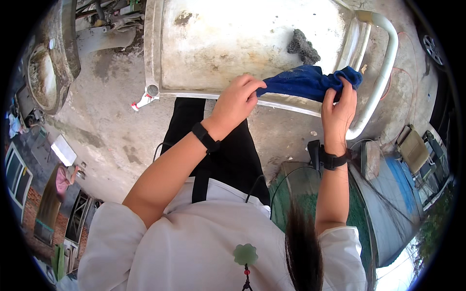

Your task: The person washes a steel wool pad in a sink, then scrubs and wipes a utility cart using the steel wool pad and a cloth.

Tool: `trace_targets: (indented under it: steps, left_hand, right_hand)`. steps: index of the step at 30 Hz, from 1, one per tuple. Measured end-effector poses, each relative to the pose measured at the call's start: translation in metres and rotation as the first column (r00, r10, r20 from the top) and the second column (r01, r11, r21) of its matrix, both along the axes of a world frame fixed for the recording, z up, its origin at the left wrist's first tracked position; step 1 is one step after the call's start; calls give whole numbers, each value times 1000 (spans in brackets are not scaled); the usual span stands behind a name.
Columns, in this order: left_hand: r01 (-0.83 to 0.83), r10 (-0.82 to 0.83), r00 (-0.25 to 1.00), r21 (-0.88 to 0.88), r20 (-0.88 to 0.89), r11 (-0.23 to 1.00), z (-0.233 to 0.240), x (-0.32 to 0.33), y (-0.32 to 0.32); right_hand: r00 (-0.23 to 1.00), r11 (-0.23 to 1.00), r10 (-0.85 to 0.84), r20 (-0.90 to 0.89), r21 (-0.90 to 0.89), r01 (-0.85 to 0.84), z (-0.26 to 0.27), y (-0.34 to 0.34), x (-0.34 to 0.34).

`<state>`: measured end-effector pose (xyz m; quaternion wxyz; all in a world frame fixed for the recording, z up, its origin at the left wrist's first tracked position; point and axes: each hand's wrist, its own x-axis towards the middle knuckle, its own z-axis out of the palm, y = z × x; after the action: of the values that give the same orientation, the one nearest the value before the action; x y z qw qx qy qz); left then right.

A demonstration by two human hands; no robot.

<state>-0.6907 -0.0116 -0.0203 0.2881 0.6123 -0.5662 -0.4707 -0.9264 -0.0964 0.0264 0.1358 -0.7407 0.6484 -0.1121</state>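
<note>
A blue cloth (298, 82) is stretched along the near edge of a worn, stained white panel with a raised rim (204, 94). My left hand (238, 96) pinches the cloth's left end between thumb and fingers. At the other end, my right hand (339, 105) grips a bunched part of it, close to the panel's right corner. A dark grey, crumpled clump (304, 47) of scouring-like material lies on the panel just beyond the cloth. Brown stains mark the panel's surface.
A pale curved pipe (387, 62) bends around the panel's right side. Below the left corner lies a white spray bottle with red parts (145, 101). A dirty basin (43, 78) stands at far left. Another person in pink (63, 180) is at lower left, near a metal pot.
</note>
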Motion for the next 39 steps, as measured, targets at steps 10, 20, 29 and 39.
trace_targets:
  steps: [10, 20, 29, 39]
  left_hand:
    - [-229, 248, 858, -99, 450, 968, -16, 143, 48]
    - [-85, 27, 940, 158, 340, 984, -22, 197, 64]
    - [-41, 59, 871, -47, 487, 998, -17, 179, 58]
    - [85, -144, 936, 190, 322, 978, -53, 185, 70]
  right_hand:
    - [764, 904, 315, 563, 67, -422, -70, -3, 161]
    - [689, 666, 422, 590, 315, -677, -126, 91, 231]
    - [738, 780, 199, 645, 351, -518, -114, 114, 261]
    - [809, 608, 384, 445, 538, -584, -119, 103, 247]
